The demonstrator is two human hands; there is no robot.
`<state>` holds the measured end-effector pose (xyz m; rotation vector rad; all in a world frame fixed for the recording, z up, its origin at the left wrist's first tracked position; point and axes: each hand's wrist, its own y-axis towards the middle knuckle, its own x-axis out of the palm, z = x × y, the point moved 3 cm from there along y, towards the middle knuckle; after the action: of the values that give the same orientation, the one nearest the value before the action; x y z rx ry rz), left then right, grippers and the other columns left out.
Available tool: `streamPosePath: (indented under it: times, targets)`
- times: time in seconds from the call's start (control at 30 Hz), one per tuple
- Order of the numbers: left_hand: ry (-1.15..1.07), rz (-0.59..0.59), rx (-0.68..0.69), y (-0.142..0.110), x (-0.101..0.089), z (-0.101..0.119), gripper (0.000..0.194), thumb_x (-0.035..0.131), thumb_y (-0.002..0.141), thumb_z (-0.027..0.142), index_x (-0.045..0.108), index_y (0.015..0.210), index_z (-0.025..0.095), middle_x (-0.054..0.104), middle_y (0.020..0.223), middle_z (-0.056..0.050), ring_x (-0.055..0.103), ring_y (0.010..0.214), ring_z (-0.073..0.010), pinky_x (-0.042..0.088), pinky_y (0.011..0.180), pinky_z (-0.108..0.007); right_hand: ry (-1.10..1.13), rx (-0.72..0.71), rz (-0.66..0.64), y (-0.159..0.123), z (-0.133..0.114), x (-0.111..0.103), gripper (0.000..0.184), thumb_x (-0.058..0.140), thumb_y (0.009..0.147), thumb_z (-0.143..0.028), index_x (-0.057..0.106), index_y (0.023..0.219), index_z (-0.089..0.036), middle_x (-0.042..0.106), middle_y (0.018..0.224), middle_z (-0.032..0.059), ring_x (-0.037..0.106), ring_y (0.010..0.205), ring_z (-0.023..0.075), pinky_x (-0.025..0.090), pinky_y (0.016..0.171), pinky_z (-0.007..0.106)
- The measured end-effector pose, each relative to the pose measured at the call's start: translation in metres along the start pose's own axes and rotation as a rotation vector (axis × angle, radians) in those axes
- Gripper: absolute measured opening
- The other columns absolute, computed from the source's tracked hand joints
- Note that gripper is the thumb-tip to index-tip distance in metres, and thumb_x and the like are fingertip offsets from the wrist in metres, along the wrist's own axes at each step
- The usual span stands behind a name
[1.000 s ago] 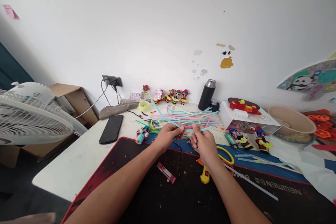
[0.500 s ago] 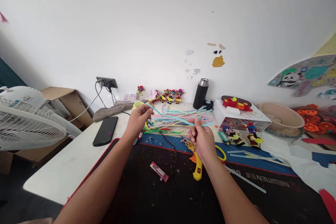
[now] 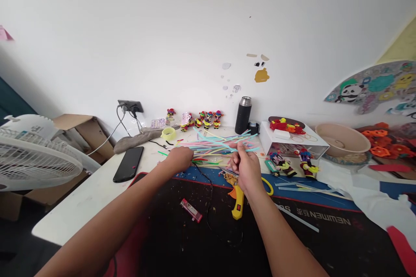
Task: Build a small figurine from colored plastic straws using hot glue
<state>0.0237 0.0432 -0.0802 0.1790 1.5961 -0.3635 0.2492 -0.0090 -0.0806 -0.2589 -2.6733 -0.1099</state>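
A heap of thin pastel strips (image 3: 221, 143), blue, pink, yellow and green, lies on the white table (image 3: 94, 190) beyond the dark desk mat (image 3: 201, 242). My left hand (image 3: 179, 159) rests knuckles up at the left end of the heap; its fingers are curled under and hidden. My right hand (image 3: 244, 165) is closed in a pinch on a light blue strip (image 3: 251, 149) at the heap's near right side. A yellow hot-glue gun (image 3: 237, 201) lies just under my right wrist.
A black phone (image 3: 128, 164) and a white fan (image 3: 35, 156) are at the left. A red lighter (image 3: 191, 210) lies on the mat. Small figurines (image 3: 201, 119), a black flask (image 3: 243, 115), a white box (image 3: 292, 138) and a beige bowl (image 3: 344, 140) stand along the back.
My left hand came down from above the table onto the left end of the strip heap. My right hand moved slightly forward, still pinching. The view drifted right.
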Motion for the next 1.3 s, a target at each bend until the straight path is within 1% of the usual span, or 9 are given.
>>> streamPosePath:
  times: [0.1,0.3,0.47,0.7,0.8,0.97,1.03,1.13,1.3]
  targets:
    - [0.049,-0.027,0.032,0.004,-0.001,0.005,0.017,0.064,0.085,0.013,0.079,0.093,0.016,0.079,0.104,-0.023,0.074,0.1,-0.0372,0.053,0.083,-0.042,-0.015,0.005,-0.012,0.0,-0.001,0.001,0.051,0.074,0.082,-0.07,0.071,0.087,-0.019,0.04,0.052,-0.0091,0.036,0.037,0.0074,0.026,0.038,0.023]
    - [0.12,-0.051,0.097,0.016,-0.011,0.004,0.018,0.063,0.086,0.012,0.08,0.089,0.019,0.08,0.1,-0.019,0.074,0.097,-0.033,0.051,0.084,-0.039,0.004,0.02,-0.025,-0.001,-0.002,0.002,0.051,0.075,0.082,-0.069,0.07,0.086,-0.019,0.04,0.052,-0.0091,0.037,0.037,0.0073,0.025,0.038,0.023]
    - [0.135,-0.021,0.127,0.022,-0.028,-0.002,0.017,0.064,0.083,0.009,0.078,0.081,0.019,0.079,0.097,-0.019,0.072,0.096,-0.0333,0.046,0.087,-0.041,0.012,0.032,-0.032,-0.003,-0.004,0.003,0.048,0.076,0.081,-0.067,0.07,0.085,-0.019,0.04,0.052,-0.0092,0.038,0.038,0.0075,0.028,0.04,0.023]
    - [0.097,-0.015,0.144,0.005,-0.059,-0.02,0.019,0.061,0.082,0.015,0.078,0.083,0.023,0.08,0.091,-0.01,0.07,0.087,-0.027,0.045,0.08,-0.034,-0.028,0.032,-0.054,-0.005,-0.004,0.006,0.049,0.073,0.084,-0.068,0.07,0.087,-0.02,0.041,0.052,-0.0092,0.037,0.038,0.0078,0.031,0.04,0.023]
    - [-0.117,0.002,0.145,-0.005,-0.073,-0.028,0.02,0.063,0.081,0.022,0.078,0.093,0.026,0.08,0.092,-0.006,0.069,0.081,-0.0249,0.042,0.072,-0.031,-0.038,0.031,-0.057,-0.005,-0.004,0.006,0.049,0.074,0.083,-0.068,0.07,0.085,-0.02,0.041,0.051,-0.009,0.037,0.037,0.0075,0.031,0.04,0.023]
    - [-0.468,0.029,0.148,-0.027,-0.084,-0.03,0.021,0.064,0.082,0.031,0.073,0.1,0.024,0.073,0.073,-0.001,0.065,0.067,-0.0213,0.041,0.062,-0.028,-0.045,0.024,-0.065,-0.006,-0.003,0.007,0.05,0.075,0.082,-0.069,0.072,0.086,-0.019,0.041,0.051,-0.0088,0.037,0.037,0.0073,0.03,0.039,0.022]
    - [-0.652,0.014,0.183,-0.035,-0.083,-0.024,0.017,0.066,0.083,0.034,0.071,0.097,0.024,0.071,0.068,0.0,0.066,0.066,-0.021,0.042,0.061,-0.027,-0.051,0.018,-0.07,-0.006,-0.002,0.008,0.051,0.074,0.083,-0.069,0.072,0.086,-0.019,0.041,0.051,-0.0086,0.038,0.037,0.0077,0.029,0.039,0.022]
    - [-0.92,-0.024,0.22,-0.042,-0.08,-0.015,0.016,0.073,0.082,0.037,0.073,0.09,0.023,0.075,0.073,-0.003,0.07,0.071,-0.0219,0.048,0.066,-0.028,-0.057,0.009,-0.075,-0.007,-0.002,0.008,0.05,0.073,0.084,-0.069,0.072,0.088,-0.019,0.041,0.051,-0.0084,0.039,0.037,0.0078,0.029,0.039,0.022]
    - [-1.089,-0.109,0.247,-0.047,-0.068,-0.003,0.022,0.075,0.086,0.043,0.077,0.093,0.022,0.08,0.086,-0.01,0.071,0.078,-0.0232,0.053,0.072,-0.032,-0.055,-0.004,-0.068,-0.006,-0.004,0.008,0.05,0.074,0.084,-0.068,0.071,0.086,-0.019,0.042,0.051,-0.0088,0.038,0.037,0.0068,0.031,0.039,0.022]
